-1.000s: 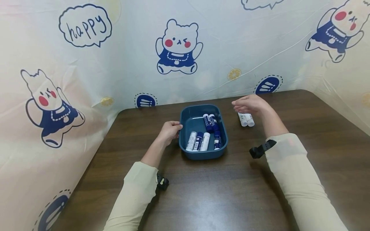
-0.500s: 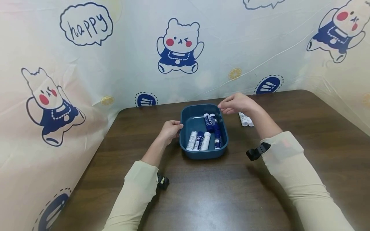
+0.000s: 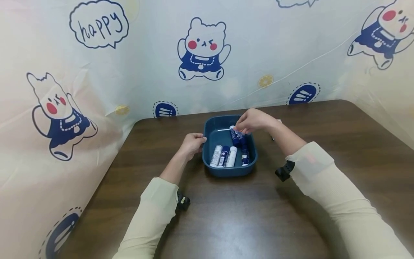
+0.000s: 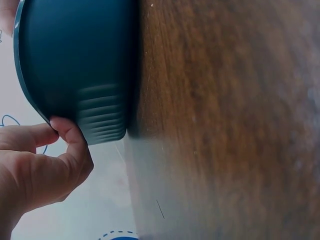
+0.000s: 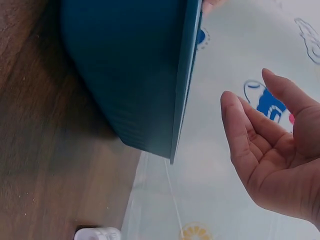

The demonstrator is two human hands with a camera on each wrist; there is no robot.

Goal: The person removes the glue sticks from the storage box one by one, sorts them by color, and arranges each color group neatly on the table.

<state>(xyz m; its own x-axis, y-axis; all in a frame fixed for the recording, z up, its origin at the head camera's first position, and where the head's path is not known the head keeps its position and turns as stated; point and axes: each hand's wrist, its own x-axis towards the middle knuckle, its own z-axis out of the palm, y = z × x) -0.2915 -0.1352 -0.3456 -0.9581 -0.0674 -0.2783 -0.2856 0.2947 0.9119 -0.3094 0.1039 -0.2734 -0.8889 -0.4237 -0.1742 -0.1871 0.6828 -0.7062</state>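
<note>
A dark blue plastic box (image 3: pixel 220 138) stands on the table, holding several glue sticks, some white (image 3: pixel 231 157), some navy (image 3: pixel 224 157). My left hand (image 3: pixel 192 145) pinches its left rim between thumb and fingers, as the left wrist view also shows with the hand (image 4: pixel 45 162) at the box's edge. Over the box's back right part hovers my right hand (image 3: pixel 254 120), covering some navy sticks. In the right wrist view that hand (image 5: pixel 272 160) has bent fingers and a separate thumb, with nothing between them.
Right of the box, white glue sticks lie on the brown wooden table (image 3: pixel 207 212), mostly hidden behind the right forearm; one white stick (image 5: pixel 97 233) shows in the right wrist view. A printed cloth (image 3: pixel 136 64) hangs behind the table.
My right hand has moved left, from above the white glue sticks on the table to over the box's back right part. The left hand keeps its pinch on the rim.
</note>
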